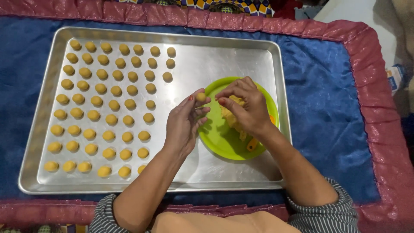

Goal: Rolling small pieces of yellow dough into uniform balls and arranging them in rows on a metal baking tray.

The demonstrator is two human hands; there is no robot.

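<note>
1. Blue shiny cloth (pixel 332 82) with a ruffled dark-red border (pixel 379 99) covers the surface under everything; its fabric looks satiny and creased.
2. On it lies a rectangular metal baking tray (pixel 215 56), smooth and silvery, with a raised rolled rim.
3. Small round dough balls (pixel 92 101), matte yellow-orange, sit in neat rows over the tray's left half, each apart from its neighbours.
4. A round bright-green plate (pixel 222 142) rests on the tray's right part, holding a rough lump of yellow dough (pixel 230 116).
5. The left hand (pixel 183 125) is just beside the plate's left edge, its grip pinching one dough ball (pixel 201 97) at the fingertips.
6. The right hand (pixel 243 105) hovers over the plate, its grip bunched together on the dough lump.
7. Striped sleeves (pixel 327 213) are pushed up both forearms.
</note>
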